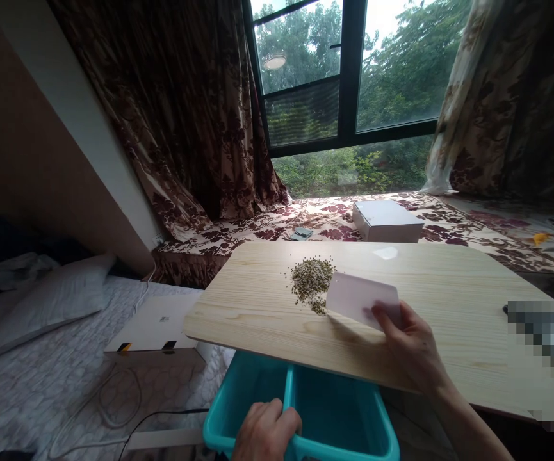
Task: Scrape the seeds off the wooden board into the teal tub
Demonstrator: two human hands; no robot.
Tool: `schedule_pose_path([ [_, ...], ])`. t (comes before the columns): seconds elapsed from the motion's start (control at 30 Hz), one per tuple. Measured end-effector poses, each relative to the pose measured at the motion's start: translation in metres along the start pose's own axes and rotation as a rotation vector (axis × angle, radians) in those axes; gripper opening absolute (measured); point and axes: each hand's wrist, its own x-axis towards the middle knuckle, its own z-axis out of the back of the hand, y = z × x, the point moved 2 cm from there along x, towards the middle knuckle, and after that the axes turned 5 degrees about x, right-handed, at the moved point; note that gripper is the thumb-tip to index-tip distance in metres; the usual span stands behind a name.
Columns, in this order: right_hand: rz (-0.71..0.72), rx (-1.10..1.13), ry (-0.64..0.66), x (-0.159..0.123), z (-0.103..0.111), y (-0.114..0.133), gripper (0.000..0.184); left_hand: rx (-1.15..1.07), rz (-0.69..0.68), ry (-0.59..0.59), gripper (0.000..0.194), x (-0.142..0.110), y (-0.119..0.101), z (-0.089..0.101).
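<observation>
On the pale wooden tabletop (252,307), toward its far edge, small olive-green beans (311,279) lay heaped just left of the flat whitish sheet (360,296) that the nearer right hand (412,342) pinched, while the left hand (268,430) gripped a divided turquoise plastic bin (346,444).

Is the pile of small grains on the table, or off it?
On it: the grains lie loosely heaped on the wooden tabletop, beside the card in the right hand.

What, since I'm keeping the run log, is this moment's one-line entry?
left hand: grips teal bin | right hand: holds pale card beside grains | grains: loose on wooden table
</observation>
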Motion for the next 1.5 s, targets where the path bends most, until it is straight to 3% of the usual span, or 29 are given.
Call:
schedule_pose_path([
  [0.37,-0.040,-0.042,0.063,-0.003,-0.001,0.005,0.027,0.000,0.032,-0.011,0.023,0.000,-0.004,0.001],
  [0.53,-0.045,-0.046,0.024,-0.004,-0.001,0.006,0.024,0.000,0.007,-0.010,0.024,0.001,-0.002,0.002],
  [0.83,-0.009,0.015,0.084,-0.002,-0.001,-0.007,0.027,-0.024,-0.003,-0.020,0.023,-0.001,-0.001,0.000],
  [1.23,-0.017,0.030,0.169,-0.004,-0.003,-0.002,0.028,-0.091,0.001,-0.044,0.021,-0.002,0.002,0.000],
  [1.5,-0.141,0.197,0.385,-0.007,-0.006,0.005,0.025,-0.102,0.050,-0.017,0.022,-0.002,0.000,0.003],
])
